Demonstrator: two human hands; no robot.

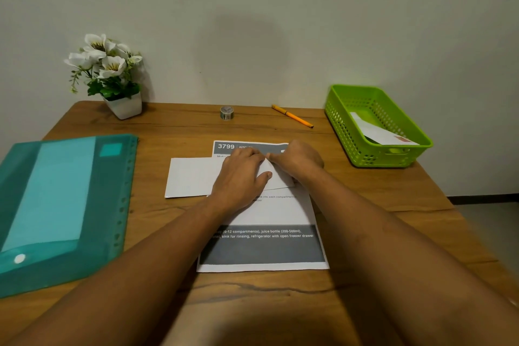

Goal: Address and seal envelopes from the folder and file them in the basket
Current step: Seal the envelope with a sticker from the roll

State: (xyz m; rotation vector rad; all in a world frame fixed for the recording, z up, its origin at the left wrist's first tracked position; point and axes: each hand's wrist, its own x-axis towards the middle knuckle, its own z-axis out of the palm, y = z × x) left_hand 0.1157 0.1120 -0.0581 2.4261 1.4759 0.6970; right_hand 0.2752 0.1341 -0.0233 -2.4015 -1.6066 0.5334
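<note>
1. Head view, the hands: the left hand (241,174) lay flat on the white envelope (193,177), fingers straight and close together, thumb spread toward the lower edge. The right hand (297,161) sat just beside it at the envelope's right end with its fingers curled inward. Whether they pinched the flap or only pressed on it could not be told.
2. Head view, the task's thing: the envelope lay mid-table across the upper part of a printed sheet (261,247), its left half bare and its right half under both hands.
3. Step in hand, as a judgement: this looked like closing or creasing the flap. To do it well, the flat hand should pin the envelope so it cannot slide on the slick sheet, while the other runs along the fold from one end to the other, keeping the edges square.
4. Head view, containers: the green basket (337,121) stood at the right, holding at least one white envelope (384,132) leaning across its floor. The teal folder (118,205) lay at the left, with a pale rectangle showing through its cover.
5. Head view, tools: an orange pen (292,116) and a small tape roll (227,113) lay beyond the hands, untouched. A potted flower (123,104) stood at the far left corner.
</note>
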